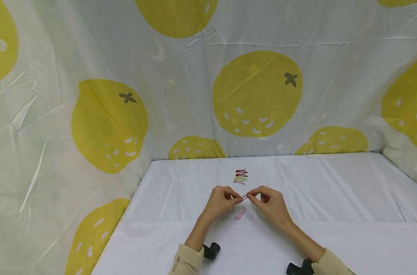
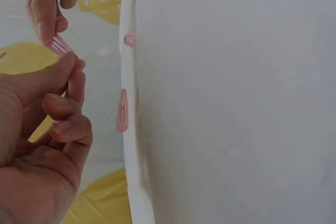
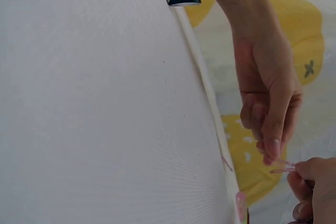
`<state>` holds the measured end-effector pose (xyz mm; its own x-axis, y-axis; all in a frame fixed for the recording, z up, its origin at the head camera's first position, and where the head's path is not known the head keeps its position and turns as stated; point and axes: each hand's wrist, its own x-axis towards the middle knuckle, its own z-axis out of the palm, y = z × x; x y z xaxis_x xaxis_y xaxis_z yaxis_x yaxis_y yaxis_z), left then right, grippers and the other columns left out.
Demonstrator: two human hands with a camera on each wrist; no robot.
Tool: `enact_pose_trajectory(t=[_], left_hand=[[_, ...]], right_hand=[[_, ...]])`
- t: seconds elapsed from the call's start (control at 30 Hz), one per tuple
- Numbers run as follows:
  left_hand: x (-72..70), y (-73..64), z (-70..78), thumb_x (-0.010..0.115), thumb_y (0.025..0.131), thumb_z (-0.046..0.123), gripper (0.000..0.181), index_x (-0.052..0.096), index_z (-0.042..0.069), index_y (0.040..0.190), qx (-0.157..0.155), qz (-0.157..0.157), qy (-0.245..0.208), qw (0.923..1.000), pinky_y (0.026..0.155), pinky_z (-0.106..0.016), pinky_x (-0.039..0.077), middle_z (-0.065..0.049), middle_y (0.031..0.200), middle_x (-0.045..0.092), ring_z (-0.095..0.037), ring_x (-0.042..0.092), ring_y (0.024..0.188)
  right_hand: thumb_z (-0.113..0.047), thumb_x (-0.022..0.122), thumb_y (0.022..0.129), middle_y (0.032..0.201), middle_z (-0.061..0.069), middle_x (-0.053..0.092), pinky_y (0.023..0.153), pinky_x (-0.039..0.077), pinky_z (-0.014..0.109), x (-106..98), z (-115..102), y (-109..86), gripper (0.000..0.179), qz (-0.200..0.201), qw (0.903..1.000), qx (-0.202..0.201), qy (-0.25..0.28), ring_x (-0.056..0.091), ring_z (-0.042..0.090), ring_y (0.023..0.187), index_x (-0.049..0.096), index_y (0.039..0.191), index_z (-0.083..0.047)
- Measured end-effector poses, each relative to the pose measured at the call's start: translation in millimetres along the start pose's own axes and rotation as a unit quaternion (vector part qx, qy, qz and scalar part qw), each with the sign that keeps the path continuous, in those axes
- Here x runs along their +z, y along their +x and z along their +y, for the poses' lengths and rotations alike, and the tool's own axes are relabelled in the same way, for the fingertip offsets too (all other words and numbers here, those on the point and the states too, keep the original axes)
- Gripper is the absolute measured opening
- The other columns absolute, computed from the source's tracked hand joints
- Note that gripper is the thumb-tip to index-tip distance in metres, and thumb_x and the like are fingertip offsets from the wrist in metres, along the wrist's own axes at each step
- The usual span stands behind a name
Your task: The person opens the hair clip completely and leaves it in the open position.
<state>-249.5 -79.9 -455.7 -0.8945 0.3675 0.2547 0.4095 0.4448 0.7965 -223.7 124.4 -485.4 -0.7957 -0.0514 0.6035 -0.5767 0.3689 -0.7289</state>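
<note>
Both hands meet over the middle of the table around a small pink snap hair clip (image 1: pixel 244 197). My left hand (image 1: pixel 222 200) pinches one end of it between thumb and forefinger. At the other end my right hand (image 1: pixel 269 202) pinches it the same way. In the right wrist view the hair clip (image 3: pixel 283 169) shows its narrow parts spread apart. Below the hands, pink hair clips (image 1: pixel 240 214) lie on the table; the left wrist view shows one pink clip (image 2: pixel 122 111) lying lengthwise and another (image 2: pixel 130 40) partly hidden by the cloth's edge.
Beyond the hands, a short column of hair clips lies on the white cloth (image 1: pixel 180 191): dark red clips (image 1: pixel 241 173), a green clip (image 1: pixel 240 178) and a pink clip (image 1: pixel 239 182). A lemon-printed curtain (image 1: pixel 180 95) hangs behind and to the sides.
</note>
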Motion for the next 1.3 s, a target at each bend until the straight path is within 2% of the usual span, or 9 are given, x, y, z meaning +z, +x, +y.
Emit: enact_pose_trajectory(t=[0.17,0.5,0.63,0.73,0.8,0.87,1.03,1.2,1.3], left_hand=[[-1.5,-0.7,2.5,0.085,0.082,0.003,0.003,0.083,0.002,0.084,-0.011,0.021,-0.018,0.9996,0.053,-0.015,0.037,-0.011,0.078,0.074,-0.002,0.048,0.057],[-0.3,-0.6,0.8,0.084,0.085,0.005,0.004,0.082,0.001,0.087,-0.012,-0.009,-0.023,0.9996,0.055,-0.014,0.038,-0.012,0.08,0.074,-0.001,0.048,0.059],[-5.0,-1.8,0.6,0.08,0.089,0.006,0.005,0.08,0.001,0.09,-0.025,-0.028,-0.07,0.9968,0.058,-0.016,0.04,-0.017,0.083,0.074,-0.003,0.049,0.063],[-9.9,-2.9,0.6,0.078,0.092,0.008,0.008,0.08,0.001,0.095,-0.036,-0.049,-0.121,0.9908,0.061,-0.017,0.042,-0.02,0.09,0.075,-0.004,0.052,0.067],[-12.7,-3.4,-0.2,0.077,0.092,0.009,0.01,0.079,0.001,0.097,-0.041,-0.063,-0.149,0.986,0.061,-0.018,0.041,-0.018,0.092,0.075,-0.004,0.052,0.068],[-14.3,-3.4,-2.0,0.077,0.093,0.009,0.012,0.078,-0.001,0.099,-0.042,-0.076,-0.169,0.9817,0.061,-0.018,0.04,-0.012,0.09,0.075,-0.004,0.051,0.068],[-16.0,-3.3,-6.9,0.077,0.092,0.008,0.013,0.076,-0.004,0.098,-0.042,-0.1,-0.195,0.9749,0.057,-0.018,0.038,0.007,0.081,0.071,-0.003,0.047,0.063],[-18.6,-4.1,-7.6,0.077,0.092,0.01,0.014,0.078,-0.002,0.099,-0.049,-0.103,-0.191,0.9749,0.056,-0.019,0.037,0.007,0.08,0.07,-0.005,0.045,0.061],[-21.2,-4.7,-8.3,0.078,0.092,0.011,0.015,0.079,-0.001,0.102,-0.064,-0.088,-0.181,0.9775,0.056,-0.019,0.038,0.004,0.08,0.07,-0.006,0.046,0.061]], right_hand=[[-0.007,0.084,0.085,0.075,-0.009,0.072,0.047,0.03,0.019,0.2,0.6,-0.3,0.012,-0.014,0.9999,0.001,0.002,0.037,0.0,0.054,0.082,0.09,-0.019],[-0.009,0.082,0.088,0.078,-0.009,0.07,0.047,0.031,0.02,1.0,-0.6,0.5,0.011,-0.036,0.9992,-0.004,0.013,0.037,0.001,0.054,0.083,0.094,-0.018],[-0.009,0.082,0.088,0.088,-0.003,0.072,0.049,0.034,0.019,1.2,0.4,-0.3,0.015,-0.059,0.9979,0.005,0.027,0.04,0.002,0.054,0.081,0.1,-0.018],[-0.011,0.079,0.091,0.096,0.0,0.073,0.052,0.039,0.02,0.6,0.5,-0.4,0.015,-0.093,0.9939,0.03,0.051,0.047,0.004,0.057,0.08,0.105,-0.018],[-0.014,0.075,0.096,0.097,0.001,0.072,0.052,0.039,0.02,-0.1,0.1,-0.3,0.013,-0.123,0.9874,0.06,0.079,0.05,0.004,0.058,0.08,0.108,-0.016],[-0.021,0.07,0.1,0.079,-0.002,0.066,0.05,0.036,0.02,-1.0,-0.2,0.1,0.013,-0.152,0.9768,0.106,0.107,0.046,0.005,0.054,0.079,0.107,-0.015],[-0.028,0.064,0.104,0.051,-0.006,0.033,0.044,0.026,0.022,-2.4,0.2,1.2,0.028,-0.196,0.9448,0.206,0.163,0.03,0.006,0.046,0.072,0.101,-0.002],[-0.025,0.068,0.101,0.052,-0.008,0.032,0.046,0.024,0.022,-2.7,-0.3,1.9,0.034,-0.178,0.9185,0.285,0.209,0.026,0.007,0.048,0.066,0.104,0.008],[-0.023,0.072,0.098,0.058,-0.008,0.041,0.049,0.025,0.021,-2.3,-1.0,1.8,0.031,-0.149,0.9173,0.31,0.2,0.028,0.008,0.051,0.07,0.108,0.007]])
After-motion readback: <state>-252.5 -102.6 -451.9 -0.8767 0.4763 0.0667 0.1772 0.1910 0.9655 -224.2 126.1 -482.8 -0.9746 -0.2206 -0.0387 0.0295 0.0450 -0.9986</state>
